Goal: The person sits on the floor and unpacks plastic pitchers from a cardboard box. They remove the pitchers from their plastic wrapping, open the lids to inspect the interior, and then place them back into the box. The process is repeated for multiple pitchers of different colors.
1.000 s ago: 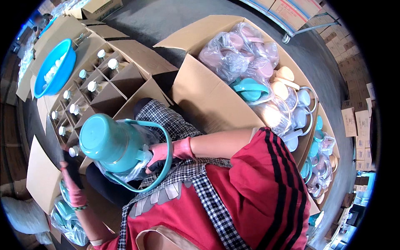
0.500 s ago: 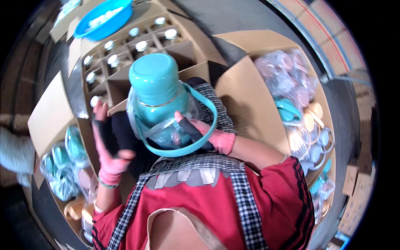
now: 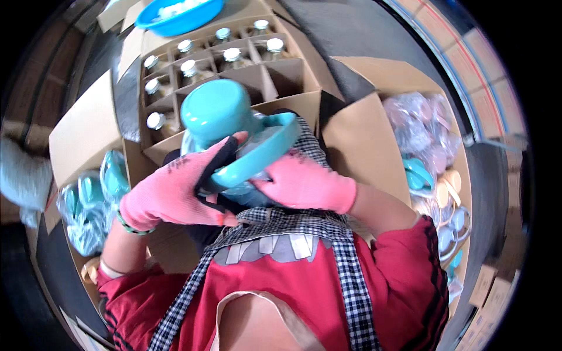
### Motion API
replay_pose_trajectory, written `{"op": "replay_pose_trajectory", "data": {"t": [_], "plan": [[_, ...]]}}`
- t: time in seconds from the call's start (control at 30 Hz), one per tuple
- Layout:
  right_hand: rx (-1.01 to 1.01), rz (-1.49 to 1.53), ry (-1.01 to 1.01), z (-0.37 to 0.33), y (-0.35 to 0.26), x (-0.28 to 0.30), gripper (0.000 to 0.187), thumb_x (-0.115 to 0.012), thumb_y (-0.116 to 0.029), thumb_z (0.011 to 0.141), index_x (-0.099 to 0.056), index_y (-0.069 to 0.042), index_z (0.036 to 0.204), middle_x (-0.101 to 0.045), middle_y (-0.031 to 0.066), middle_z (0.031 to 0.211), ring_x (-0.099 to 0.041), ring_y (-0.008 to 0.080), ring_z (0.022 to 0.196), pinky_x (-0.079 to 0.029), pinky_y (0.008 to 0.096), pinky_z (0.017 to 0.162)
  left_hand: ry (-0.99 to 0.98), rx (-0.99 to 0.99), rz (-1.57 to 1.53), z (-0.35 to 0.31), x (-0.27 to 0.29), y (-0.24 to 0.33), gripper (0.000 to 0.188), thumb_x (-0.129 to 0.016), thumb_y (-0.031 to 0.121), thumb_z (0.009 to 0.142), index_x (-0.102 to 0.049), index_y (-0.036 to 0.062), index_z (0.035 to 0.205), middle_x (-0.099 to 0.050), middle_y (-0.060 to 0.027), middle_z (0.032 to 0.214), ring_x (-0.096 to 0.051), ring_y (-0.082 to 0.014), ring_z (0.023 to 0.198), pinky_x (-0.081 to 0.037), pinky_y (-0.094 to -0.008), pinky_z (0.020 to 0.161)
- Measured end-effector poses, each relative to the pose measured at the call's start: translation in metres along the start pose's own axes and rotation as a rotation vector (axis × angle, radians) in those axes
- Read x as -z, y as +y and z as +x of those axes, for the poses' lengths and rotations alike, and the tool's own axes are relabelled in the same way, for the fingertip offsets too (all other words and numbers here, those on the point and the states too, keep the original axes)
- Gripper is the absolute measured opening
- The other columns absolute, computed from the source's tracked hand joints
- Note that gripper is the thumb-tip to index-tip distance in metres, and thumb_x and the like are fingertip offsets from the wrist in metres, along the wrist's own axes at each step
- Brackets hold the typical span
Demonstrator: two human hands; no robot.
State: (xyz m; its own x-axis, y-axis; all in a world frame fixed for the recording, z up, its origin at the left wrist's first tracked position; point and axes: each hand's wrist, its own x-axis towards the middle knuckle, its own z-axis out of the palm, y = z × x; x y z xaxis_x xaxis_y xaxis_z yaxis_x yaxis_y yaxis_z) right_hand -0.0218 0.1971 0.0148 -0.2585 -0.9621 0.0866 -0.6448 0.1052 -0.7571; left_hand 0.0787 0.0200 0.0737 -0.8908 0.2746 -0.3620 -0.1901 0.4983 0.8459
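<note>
A glossy teal flask with a rounded top stands in front of my lap, partly wrapped in clear plastic. Its wide teal carrying loop is swung up at a slant on the near side. My left hand, in a pink and black glove, grips the flask and loop from the left, thumb and fingers apart around them. From the right, my right hand, gloved alike, holds the flask low down; its fingertips are hidden behind the loop and plastic. The flask's base is out of sight.
Ahead is a divided carton with several white-capped bottles. Beyond it sits a blue basin of white pieces. Open cartons flank me, holding bagged teal flask parts at left and pink, cream, blue and teal ones at right.
My left hand has come in from the side onto the flask and loop. The loop has tilted upward. The surroundings have shifted rightward in view.
</note>
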Motion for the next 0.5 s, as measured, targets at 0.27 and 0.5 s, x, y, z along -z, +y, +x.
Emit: {"op": "replay_pose_trajectory", "data": {"t": [0.27,0.5], "plan": [[-0.109,0.159,-0.107,-0.026,-0.007,0.015,0.03,-0.054,-0.028,0.08,-0.054,0.002,0.082,-0.056,0.0194,0.079,-0.056,0.0326,0.08,-0.044,0.0381,0.069,-0.122,0.211,-0.375,0.039,-0.017,-0.002,0.037,-0.056,-0.003,0.074,-0.044,0.0015,0.109,-0.056,-0.0038,0.079,-0.052,-0.0094,0.066,-0.044,-0.0214,0.057],[-0.712,0.206,0.691,-0.145,0.058,0.108,0.033,-0.052,-0.033,0.081,-0.058,-0.003,0.092,-0.06,0.0071,0.084,-0.056,0.0169,0.08,-0.042,0.0283,0.075,-0.088,0.134,-0.426,0.037,0.001,-0.017,0.028,-0.059,-0.001,0.072,-0.05,-0.0005,0.099,-0.056,-0.0053,0.074,-0.052,-0.0099,0.061,-0.042,-0.0215,0.055]]}}
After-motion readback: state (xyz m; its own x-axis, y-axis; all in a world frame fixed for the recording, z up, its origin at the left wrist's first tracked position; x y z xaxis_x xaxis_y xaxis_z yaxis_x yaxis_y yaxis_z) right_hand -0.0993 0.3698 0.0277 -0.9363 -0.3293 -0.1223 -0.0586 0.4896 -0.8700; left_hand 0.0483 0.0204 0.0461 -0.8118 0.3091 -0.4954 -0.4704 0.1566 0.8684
